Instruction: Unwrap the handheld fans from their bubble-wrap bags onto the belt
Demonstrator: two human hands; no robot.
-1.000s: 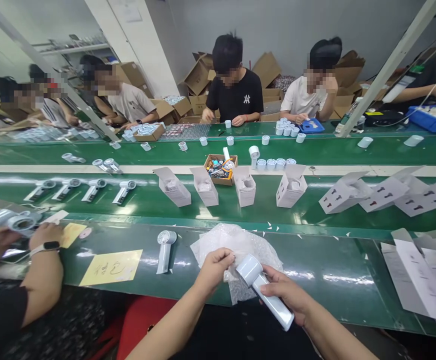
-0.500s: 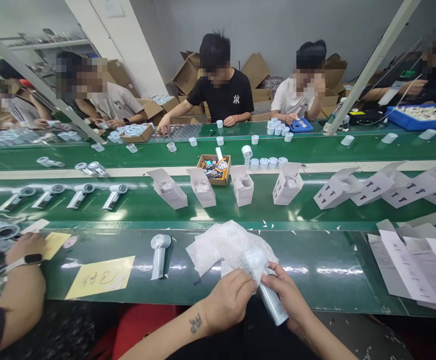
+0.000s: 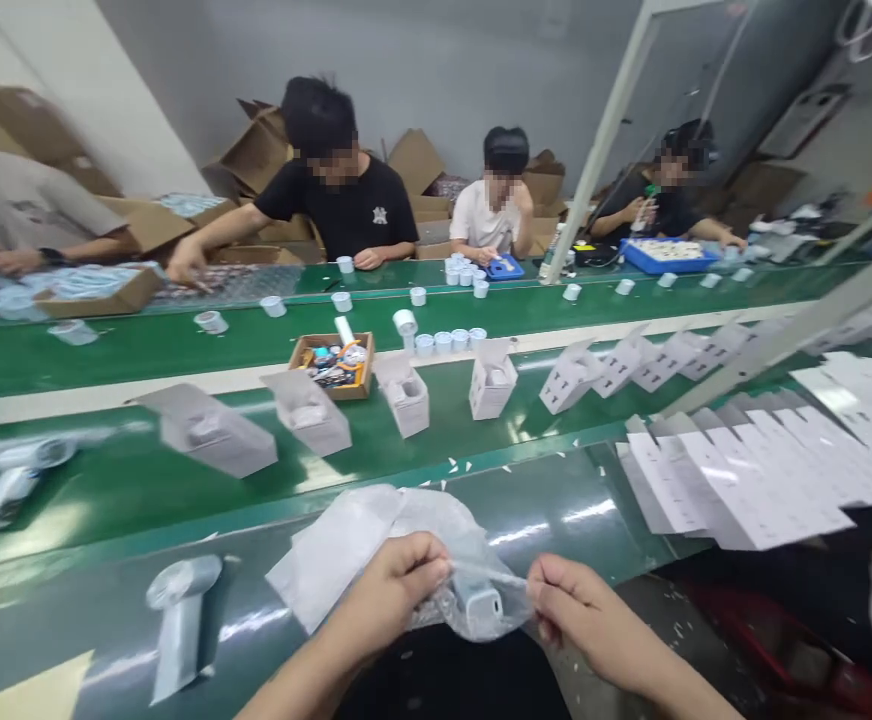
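A clear bubble bag hangs between my hands, with a pale blue handheld fan inside it, its handle end toward me. My left hand pinches the left side of the bag's opening. Opposite it, my right hand has the right edge between thumb and fingers. More bubble bags lie on the bench just behind my left hand. Another fan rests on the bench at the left.
Open white boxes line the green conveyor. Flat white cartons overlap at the right. A cardboard tray of small parts stands further back. Several people sit across the line, and a slanted metal post rises there.
The view has swung to the right. The fan's handle, bare before, is now inside the bag, and my right hand has let go of the fan and holds the bag's edge.
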